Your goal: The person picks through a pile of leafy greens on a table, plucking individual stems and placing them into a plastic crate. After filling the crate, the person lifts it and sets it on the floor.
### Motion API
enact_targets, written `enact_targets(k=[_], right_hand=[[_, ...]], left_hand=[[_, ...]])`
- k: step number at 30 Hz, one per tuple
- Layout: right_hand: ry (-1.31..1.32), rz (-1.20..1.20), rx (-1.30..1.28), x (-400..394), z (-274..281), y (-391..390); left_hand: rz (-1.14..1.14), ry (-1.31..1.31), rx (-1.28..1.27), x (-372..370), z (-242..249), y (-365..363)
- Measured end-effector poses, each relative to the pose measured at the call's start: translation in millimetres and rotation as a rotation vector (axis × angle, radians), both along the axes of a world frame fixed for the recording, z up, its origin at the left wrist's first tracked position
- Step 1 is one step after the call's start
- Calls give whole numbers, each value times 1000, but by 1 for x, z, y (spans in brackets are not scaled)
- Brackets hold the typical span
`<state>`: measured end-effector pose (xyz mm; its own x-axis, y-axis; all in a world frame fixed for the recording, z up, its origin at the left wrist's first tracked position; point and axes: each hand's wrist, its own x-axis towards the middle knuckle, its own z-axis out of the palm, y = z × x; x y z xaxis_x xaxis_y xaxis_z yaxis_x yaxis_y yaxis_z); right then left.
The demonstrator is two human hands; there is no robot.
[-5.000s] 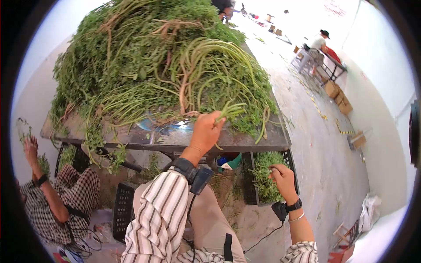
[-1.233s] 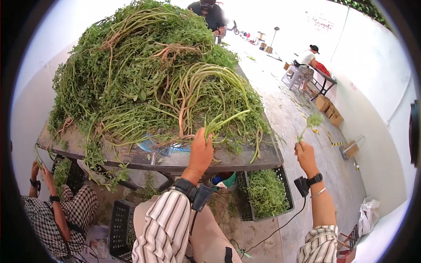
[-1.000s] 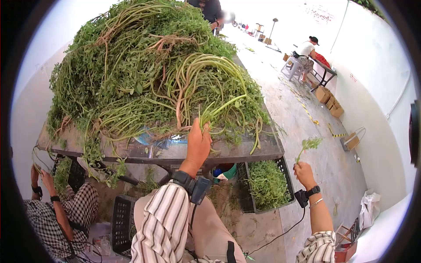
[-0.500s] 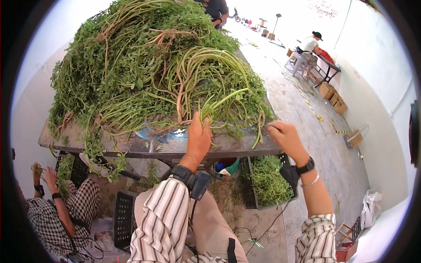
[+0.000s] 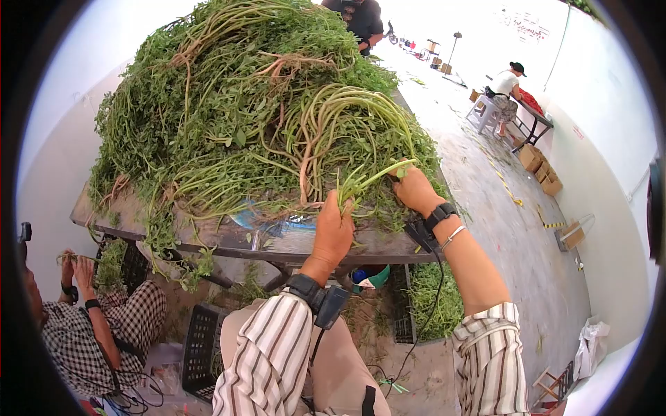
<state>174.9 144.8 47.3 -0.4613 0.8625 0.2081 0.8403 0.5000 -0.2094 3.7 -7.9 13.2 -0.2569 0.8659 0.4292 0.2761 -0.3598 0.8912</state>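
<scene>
My left hand [image 5: 334,232] is closed around a small bunch of green leafy stems [image 5: 352,186] just above the table's near edge. One longer stem slants from that bunch up to the right. At its far end is my right hand [image 5: 416,191], its fingers pinched together on the stem; the fingertips are partly hidden. Behind both hands rises a large heap of leafy greens [image 5: 229,132], with long pale stalks and pinkish roots. A thick curved bundle of stalks [image 5: 361,97] lies closest to my hands.
The dark table [image 5: 201,239] carries the heap. Beneath it are a crate of greens [image 5: 436,301], a green container [image 5: 374,279] and a black crate [image 5: 201,350]. A person in checks [image 5: 76,347] handles stems at left. Two other people are farther back. A cable hangs from my right wrist.
My right hand has moved left and up from beside the table's right side to the long stem's tip. The left hand still holds the bunch. The whole view has shifted slightly.
</scene>
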Motion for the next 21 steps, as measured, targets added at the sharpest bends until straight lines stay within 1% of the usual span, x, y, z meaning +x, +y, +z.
enact_targets(k=[2, 3, 6, 8, 9, 11, 12, 13, 15, 17, 19, 21], right_hand=[[-121, 83, 28, -3, 9, -13], [-122, 83, 26, -2, 10, -14], [-153, 104, 69, 1, 12, -11], [123, 115, 175, 10, 11, -10], [120, 116, 175, 15, 12, -7], [299, 191, 230, 19, 29, -14], [313, 140, 181, 22, 39, -21], [311, 137, 182, 24, 44, -23], [449, 39, 39, 29, 50, -24], [429, 29, 93, 32, 51, -23], [508, 21, 45, 35, 52, -26], [510, -10, 28, 34, 54, -30]], left_hand=[[6, 10, 29, -1, -7, 4], [6, 23, 60, -2, -10, 5], [-5, 10, 40, -1, -5, 3], [12, 34, 58, -2, -9, 6], [26, 59, 74, -2, -11, 7], [27, 37, 58, -1, -6, 4], [28, 18, 42, 0, -5, 3], [26, 16, 42, 0, -6, 3], [23, -11, 34, 0, -8, 4], [11, -32, 38, 0, -7, 3], [-2, -54, 40, 0, -6, 3], [-7, -96, 27, 0, -6, 3]])
